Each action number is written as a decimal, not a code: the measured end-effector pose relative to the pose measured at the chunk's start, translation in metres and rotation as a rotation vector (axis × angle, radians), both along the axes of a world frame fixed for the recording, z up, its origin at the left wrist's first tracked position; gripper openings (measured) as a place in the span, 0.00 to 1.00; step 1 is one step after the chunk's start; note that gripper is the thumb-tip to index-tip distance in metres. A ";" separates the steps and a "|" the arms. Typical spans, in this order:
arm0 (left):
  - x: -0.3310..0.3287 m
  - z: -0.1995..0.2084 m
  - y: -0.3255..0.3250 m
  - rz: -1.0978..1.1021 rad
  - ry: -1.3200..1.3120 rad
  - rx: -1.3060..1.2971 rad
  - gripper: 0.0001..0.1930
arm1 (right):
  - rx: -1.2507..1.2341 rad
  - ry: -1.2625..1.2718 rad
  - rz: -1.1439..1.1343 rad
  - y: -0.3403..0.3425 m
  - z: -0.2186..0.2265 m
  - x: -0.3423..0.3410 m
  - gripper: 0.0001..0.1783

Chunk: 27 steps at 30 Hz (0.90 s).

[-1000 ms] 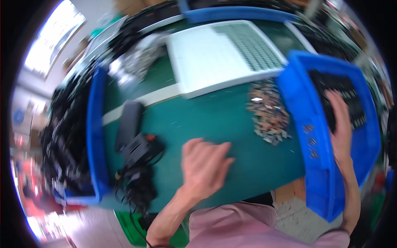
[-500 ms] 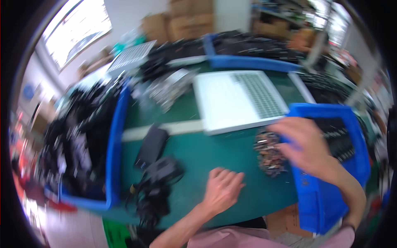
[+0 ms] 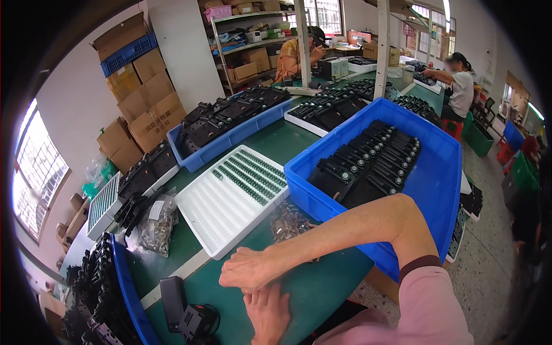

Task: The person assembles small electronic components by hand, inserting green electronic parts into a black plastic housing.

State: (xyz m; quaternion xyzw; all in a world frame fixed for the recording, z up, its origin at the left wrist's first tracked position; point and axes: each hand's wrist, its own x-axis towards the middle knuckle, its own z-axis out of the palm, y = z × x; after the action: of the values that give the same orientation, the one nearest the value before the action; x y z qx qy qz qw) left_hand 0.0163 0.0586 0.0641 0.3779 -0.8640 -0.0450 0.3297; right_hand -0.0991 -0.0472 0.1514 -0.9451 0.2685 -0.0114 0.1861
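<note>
Right hand [image 3: 248,270], loosely curled, overlapped the left hand [image 3: 268,315], fingers partly spread, above the counter [image 3: 339,276] near the white tray [image 3: 211,201] and metal-piece pile [image 3: 287,223]; any held part hidden, apparently two-handed handling, next move calling for steady fingertips.

worktop [image 3: 339,270] plain green, off-white strip [image 3: 178,276] across it. tray [image 3: 210,227] white, dark green dotted rows over part. small pieces [image 3: 287,223] mixed copper-brown and grey. bin [image 3: 310,192] solid blue; parts [image 3: 368,164] inside black with silvery round dots. sleeve [image 3: 434,299] pink, cuff [image 3: 417,264] dark maroon. case [image 3: 172,296] black. floor [image 3: 489,215] grey, speckled.
</note>
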 end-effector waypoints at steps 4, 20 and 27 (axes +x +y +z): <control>0.004 -0.001 -0.003 0.011 0.033 0.085 0.16 | 0.033 -0.149 0.012 -0.025 -0.006 -0.005 0.21; 0.000 -0.007 0.000 -0.047 0.099 0.164 0.20 | 0.008 -0.702 -0.430 -0.219 0.020 0.121 0.44; 0.004 -0.004 0.000 -0.034 0.152 0.219 0.19 | -0.511 -0.468 -0.353 -0.290 -0.003 0.211 0.48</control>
State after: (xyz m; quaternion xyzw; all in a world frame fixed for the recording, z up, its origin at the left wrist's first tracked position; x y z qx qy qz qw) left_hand 0.0204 0.0586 0.0605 0.3925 -0.8327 -0.1731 0.3501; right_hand 0.1116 -0.3375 0.1479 -0.8720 0.3659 -0.3251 -0.0040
